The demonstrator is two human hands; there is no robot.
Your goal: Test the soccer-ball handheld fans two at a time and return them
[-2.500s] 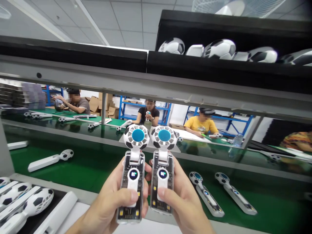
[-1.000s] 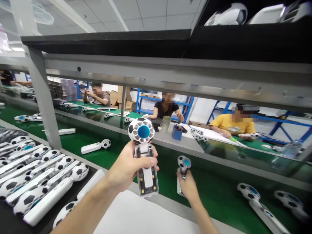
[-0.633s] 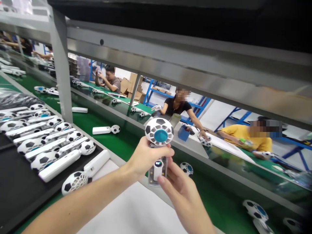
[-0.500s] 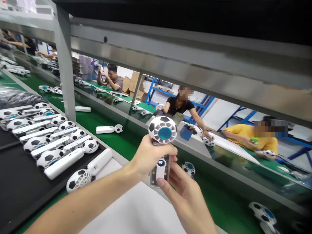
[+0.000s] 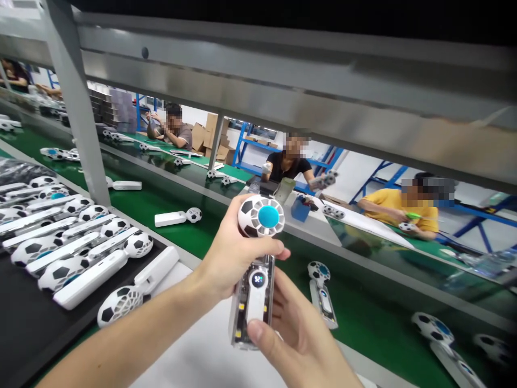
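A handheld fan point(image 5: 255, 318) with a football-patterned head, a blue round centre and a clear handle is held upright in front of me. Its small round display is lit and seems to read 92. My left hand point(image 5: 238, 248) is closed around the neck, just under the head, with the thumb across the front. Lower down, my right hand point(image 5: 297, 328) wraps the handle from the right side. Its thumb rests on the white strip below the display, and its other fingers are partly hidden behind the handle.
Rows of similar fans lie on a black tray point(image 5: 24, 345) at left, with one fan point(image 5: 121, 304) at its edge. More fans sit along the green conveyor belt point(image 5: 363, 323). A grey metal post point(image 5: 76, 108) and beam cross above. Co-workers sit opposite, beyond the belt.
The fan and both hands have come slightly lower and nearer. The lit display went from about 100 to about 92. My view has shifted right, showing more fans on the belt.
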